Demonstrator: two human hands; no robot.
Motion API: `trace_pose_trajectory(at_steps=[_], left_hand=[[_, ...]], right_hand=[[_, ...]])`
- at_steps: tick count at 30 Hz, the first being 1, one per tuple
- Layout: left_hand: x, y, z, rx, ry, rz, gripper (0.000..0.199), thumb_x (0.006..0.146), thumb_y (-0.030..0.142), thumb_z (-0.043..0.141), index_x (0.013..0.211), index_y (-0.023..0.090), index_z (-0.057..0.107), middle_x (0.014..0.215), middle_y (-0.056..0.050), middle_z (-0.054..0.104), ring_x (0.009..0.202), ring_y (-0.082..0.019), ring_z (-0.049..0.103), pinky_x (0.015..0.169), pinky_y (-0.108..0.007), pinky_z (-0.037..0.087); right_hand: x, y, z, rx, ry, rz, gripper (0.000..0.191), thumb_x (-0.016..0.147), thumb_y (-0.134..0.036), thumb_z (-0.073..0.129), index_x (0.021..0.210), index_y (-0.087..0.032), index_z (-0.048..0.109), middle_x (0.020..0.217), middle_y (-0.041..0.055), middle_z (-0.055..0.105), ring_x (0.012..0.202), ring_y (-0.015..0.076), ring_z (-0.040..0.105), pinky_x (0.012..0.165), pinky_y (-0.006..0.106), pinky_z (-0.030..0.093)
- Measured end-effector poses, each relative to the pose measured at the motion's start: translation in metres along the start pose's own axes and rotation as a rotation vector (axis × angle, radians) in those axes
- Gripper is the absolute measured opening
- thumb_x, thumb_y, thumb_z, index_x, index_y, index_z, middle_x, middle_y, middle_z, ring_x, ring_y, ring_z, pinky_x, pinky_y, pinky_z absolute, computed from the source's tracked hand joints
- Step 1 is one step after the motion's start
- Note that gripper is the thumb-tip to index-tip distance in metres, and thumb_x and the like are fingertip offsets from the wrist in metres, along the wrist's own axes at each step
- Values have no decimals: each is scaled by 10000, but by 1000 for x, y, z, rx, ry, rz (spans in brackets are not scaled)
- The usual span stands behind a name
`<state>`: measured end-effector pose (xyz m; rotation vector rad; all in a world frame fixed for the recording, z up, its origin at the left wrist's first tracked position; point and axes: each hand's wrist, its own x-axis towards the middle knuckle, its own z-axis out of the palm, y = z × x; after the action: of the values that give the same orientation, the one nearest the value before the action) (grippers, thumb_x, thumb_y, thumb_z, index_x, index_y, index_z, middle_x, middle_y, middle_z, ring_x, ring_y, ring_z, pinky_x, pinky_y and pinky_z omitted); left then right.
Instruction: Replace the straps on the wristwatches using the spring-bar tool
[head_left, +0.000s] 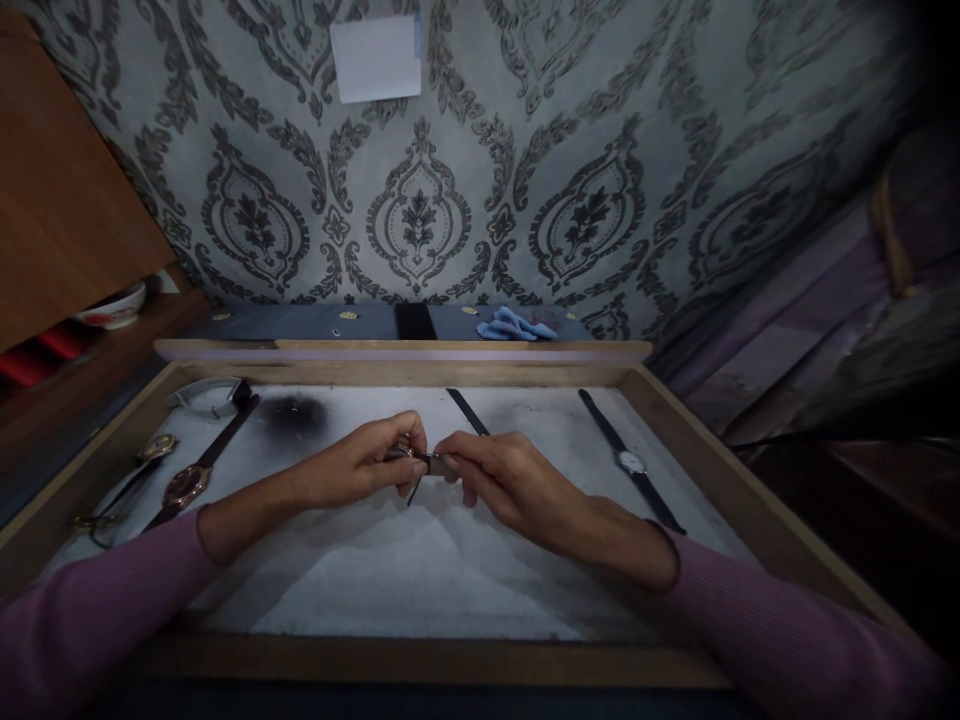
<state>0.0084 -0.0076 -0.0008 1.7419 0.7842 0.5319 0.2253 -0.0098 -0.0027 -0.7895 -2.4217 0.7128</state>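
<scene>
Over the middle of a shallow wooden tray (420, 650) with a white base, my two hands meet at the fingertips. My left hand (375, 465) is closed on a small watch (406, 448), mostly covered by the fingers, with a metallic glint showing. A thin dark strip (414, 492) hangs below those fingers. Pressed together close to the watch's dark strap, the fingers of my right hand (510, 480) hide whatever they pinch. Behind the right hand lies a dark watch strap (466, 410).
To the right rests a watch with a pale dial (634, 462). Along the left side are a brown-strapped watch (184, 486), a small gold watch (156, 447) and a pale-strapped watch (206, 400). A blue cloth (514, 324) sits beyond the tray's far edge, before a patterned wall.
</scene>
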Motion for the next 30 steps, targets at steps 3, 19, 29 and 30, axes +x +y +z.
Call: trace_pose_trajectory(at_steps=[3, 19, 29, 30], left_hand=[[0, 0, 0, 5, -5, 2, 167, 895, 337, 516, 869, 196, 431, 674, 25, 539, 641, -116, 471, 595, -257, 357], [-1, -5, 0, 30, -17, 6, 153, 897, 316, 509, 876, 195, 418, 658, 30, 527, 633, -117, 477, 596, -256, 358], [-1, -2, 1, 145, -3, 11, 126, 898, 296, 484, 866, 198, 412, 651, 31, 532, 604, -110, 472, 571, -240, 360], [-1, -2, 1, 159, 0, 14, 119, 898, 289, 483, 867, 199, 412, 652, 31, 535, 602, -110, 472, 570, -240, 361]], right_hand=[[1, 0, 0, -9, -7, -3, 232, 954, -166, 390, 930, -122, 617, 571, -9, 598, 513, 97, 564, 549, 207, 425], [2, -4, 0, 24, -28, -8, 280, 959, -162, 390, 819, -122, 629, 557, -15, 554, 492, 85, 533, 528, 194, 402], [2, -8, 0, 7, -27, -9, 288, 944, -132, 384, 788, -123, 627, 542, -22, 529, 479, 81, 490, 499, 199, 366], [2, -8, 0, 1, -25, -11, 287, 939, -125, 383, 775, -124, 619, 540, -21, 527, 478, 81, 487, 499, 200, 362]])
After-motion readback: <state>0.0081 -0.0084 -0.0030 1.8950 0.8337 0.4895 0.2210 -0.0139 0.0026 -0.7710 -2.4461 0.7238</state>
